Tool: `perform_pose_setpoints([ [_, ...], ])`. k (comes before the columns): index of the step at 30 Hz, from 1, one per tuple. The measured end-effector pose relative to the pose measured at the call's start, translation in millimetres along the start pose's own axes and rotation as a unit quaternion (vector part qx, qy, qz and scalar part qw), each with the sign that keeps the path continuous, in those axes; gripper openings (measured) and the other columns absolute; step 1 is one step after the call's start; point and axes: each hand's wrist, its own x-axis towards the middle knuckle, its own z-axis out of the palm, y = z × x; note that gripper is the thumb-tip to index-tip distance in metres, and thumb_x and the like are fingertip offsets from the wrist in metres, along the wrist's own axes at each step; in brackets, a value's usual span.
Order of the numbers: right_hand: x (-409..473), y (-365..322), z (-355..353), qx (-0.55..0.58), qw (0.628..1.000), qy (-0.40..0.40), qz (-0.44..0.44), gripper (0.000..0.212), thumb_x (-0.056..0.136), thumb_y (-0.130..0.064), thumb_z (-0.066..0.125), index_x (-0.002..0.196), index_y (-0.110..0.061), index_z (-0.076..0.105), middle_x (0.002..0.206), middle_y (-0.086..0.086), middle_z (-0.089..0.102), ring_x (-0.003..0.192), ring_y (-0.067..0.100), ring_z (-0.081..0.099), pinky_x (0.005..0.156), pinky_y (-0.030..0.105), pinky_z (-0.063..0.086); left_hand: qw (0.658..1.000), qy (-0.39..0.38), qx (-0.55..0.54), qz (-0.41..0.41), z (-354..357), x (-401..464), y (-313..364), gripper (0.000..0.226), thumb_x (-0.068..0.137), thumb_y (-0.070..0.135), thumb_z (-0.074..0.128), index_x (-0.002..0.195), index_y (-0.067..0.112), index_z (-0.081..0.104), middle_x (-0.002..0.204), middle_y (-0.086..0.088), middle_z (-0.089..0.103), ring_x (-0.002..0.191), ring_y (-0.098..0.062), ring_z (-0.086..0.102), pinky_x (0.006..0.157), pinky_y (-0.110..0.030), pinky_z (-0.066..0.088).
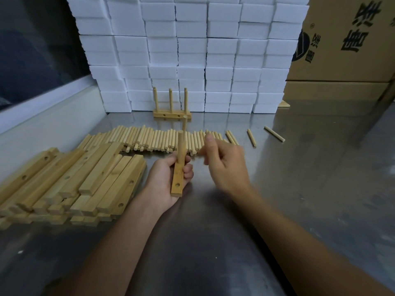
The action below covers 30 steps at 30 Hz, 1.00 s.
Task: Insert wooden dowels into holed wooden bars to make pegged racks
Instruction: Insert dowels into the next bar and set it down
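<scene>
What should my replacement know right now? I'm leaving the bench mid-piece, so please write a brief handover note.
Left hand: grips a bar end-on, with two dowels standing in it and the nearest hole empty.
Right hand: empty, blurred, fingers loosely curled just right of the bar.
Supplies: loose dowels lie in a row behind the hands; a bar pile sits at left.
Done: one rack with three dowels stands by the foam blocks.
Left: fit the third dowel, then go on through the pile.
</scene>
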Motion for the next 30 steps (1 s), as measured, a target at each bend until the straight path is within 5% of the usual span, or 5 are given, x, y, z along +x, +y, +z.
perform_pose_setpoints([
  [5, 11, 38, -22, -0.217, 0.970, 0.033, 0.108, 0.019, 0.095, -0.030, 0.057, 0.096, -0.014, 0.068, 0.088, 0.001, 0.065, 0.074, 0.015, 0.057, 0.066, 0.035, 0.049, 0.999, -0.026, -0.023, 0.007, 1, -1, 0, 0.023, 0.103, 0.015, 0.036, 0.113, 0.003, 0.053, 0.074, -0.009, 0.056, 0.050, -0.012, 0.047, 0.044, -0.022, 0.041],
  [8, 12, 55, -29, -0.294, 0.940, -0.015, 0.173, 0.029, 0.094, -0.035, 0.059, 0.116, -0.017, 0.066, 0.114, 0.004, 0.062, 0.101, 0.021, 0.058, 0.089, 0.044, 0.051, 0.999, -0.030, -0.021, 0.001, 0, 0, 0, 0.023, 0.104, 0.016, 0.037, 0.107, 0.002, 0.055, 0.073, -0.009, 0.055, 0.050, -0.013, 0.047, 0.044, -0.022, 0.041],
  [16, 12, 60, -31, -0.299, 0.927, -0.006, 0.228, 0.018, 0.087, -0.026, 0.067, 0.078, -0.011, 0.072, 0.072, 0.004, 0.067, 0.067, 0.019, 0.062, 0.067, 0.038, 0.058, 0.999, -0.032, -0.021, 0.003, 0, -2, 0, 0.024, 0.104, 0.017, 0.038, 0.108, 0.002, 0.057, 0.075, -0.009, 0.055, 0.050, -0.012, 0.048, 0.045, -0.022, 0.042],
  [24, 15, 59, -37, -0.071, 0.958, 0.117, 0.251, 0.011, 0.092, -0.022, 0.065, 0.099, -0.016, 0.069, 0.082, -0.008, 0.065, 0.075, 0.005, 0.063, 0.068, 0.019, 0.049, 0.999, -0.035, -0.018, 0.001, 0, -1, 1, 0.025, 0.104, 0.018, 0.038, 0.107, 0.001, 0.057, 0.072, -0.009, 0.056, 0.051, -0.013, 0.048, 0.046, -0.022, 0.042],
  [30, 19, 59, -41, 0.250, 0.871, 0.251, 0.341, 0.020, 0.090, -0.028, 0.072, 0.096, -0.010, 0.070, 0.081, -0.001, 0.069, 0.065, -0.003, 0.065, 0.059, 0.014, 0.051, 0.999, -0.038, -0.017, 0.003, 0, -1, 0, 0.025, 0.104, 0.017, 0.039, 0.111, 0.002, 0.056, 0.074, -0.009, 0.056, 0.051, -0.013, 0.049, 0.046, -0.022, 0.042],
])
